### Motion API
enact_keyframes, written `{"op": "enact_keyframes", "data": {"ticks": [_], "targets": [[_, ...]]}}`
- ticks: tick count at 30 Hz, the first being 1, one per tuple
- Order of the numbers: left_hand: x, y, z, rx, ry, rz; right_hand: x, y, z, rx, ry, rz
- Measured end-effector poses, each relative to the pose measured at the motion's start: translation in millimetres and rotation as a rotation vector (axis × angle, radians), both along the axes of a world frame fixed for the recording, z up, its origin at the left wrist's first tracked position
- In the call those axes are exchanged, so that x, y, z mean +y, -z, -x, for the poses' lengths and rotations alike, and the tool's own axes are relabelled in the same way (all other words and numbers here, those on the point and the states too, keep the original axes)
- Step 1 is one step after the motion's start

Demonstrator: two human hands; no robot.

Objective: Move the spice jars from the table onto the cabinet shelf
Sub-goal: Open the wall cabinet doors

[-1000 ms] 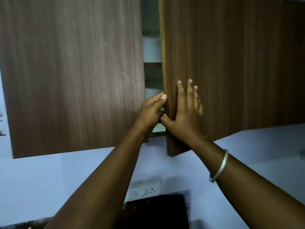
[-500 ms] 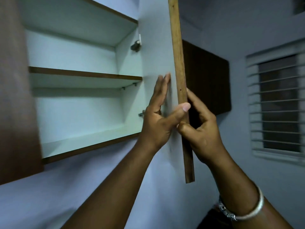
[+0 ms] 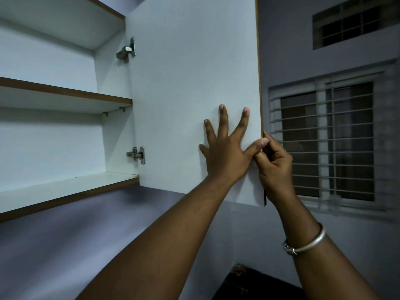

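The wall cabinet stands open, with its white door [image 3: 190, 83] swung far out to the right. My left hand [image 3: 227, 152] lies flat on the door's inner face with fingers spread. My right hand [image 3: 275, 163] grips the door's free edge, fingers curled around its outer side. Inside, the bottom shelf [image 3: 65, 187] and the middle shelf [image 3: 65, 98] are white with brown front edges and hold nothing. No spice jars and no table are in view.
Two metal hinges [image 3: 136, 154] join the door to the cabinet side. A barred window [image 3: 329, 139] fills the right wall, with a smaller vent window [image 3: 355, 24] above it. A dark surface [image 3: 249, 284] shows at the bottom.
The right cabinet door has swung from nearly shut to wide open. My left hand went from its edge to flat on the inner face; my right hand stayed on the edge.
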State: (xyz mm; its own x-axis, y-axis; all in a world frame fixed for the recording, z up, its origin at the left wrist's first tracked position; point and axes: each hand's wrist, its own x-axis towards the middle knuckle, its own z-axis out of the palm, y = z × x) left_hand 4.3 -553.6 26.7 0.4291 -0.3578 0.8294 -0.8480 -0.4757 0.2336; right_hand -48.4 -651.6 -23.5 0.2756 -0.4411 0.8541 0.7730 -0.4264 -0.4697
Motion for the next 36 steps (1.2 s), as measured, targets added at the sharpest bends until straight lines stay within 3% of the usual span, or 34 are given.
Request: {"op": "enact_keyframes", "data": {"ticks": [8,15,19,22,25,28,31,36], "targets": [[-16.4,10.9,-27.2,-0.120,-0.111,-0.073,-33.9,2.5,-25.5,0.061,0.074,-0.009],[-16.6,11.4,-30.6,-0.128,-0.079,-0.068,-30.3,4.7,-30.2,0.077,0.156,0.040],[4.8,14.7,-29.3,-0.023,0.106,-0.010,-8.2,2.5,-23.7,0.134,0.561,0.211],[29.1,16.9,-23.5,0.055,0.272,0.088,17.2,-8.8,-13.4,-0.103,0.774,0.338],[72.1,17.9,-13.1,0.086,0.345,0.208,63.4,-15.6,-17.3,-0.307,0.522,0.388],[138.1,26.1,-13.6,0.118,0.287,0.260,128.1,-11.4,-34.9,-0.272,0.147,0.349],[214.7,31.6,-15.6,0.065,0.092,0.238,190.1,-9.4,-57.8,-0.161,-0.212,0.291],[338.7,25.6,-19.7,0.062,-0.387,0.150,301.5,-14.7,-93.4,0.031,-0.569,0.326]]}}
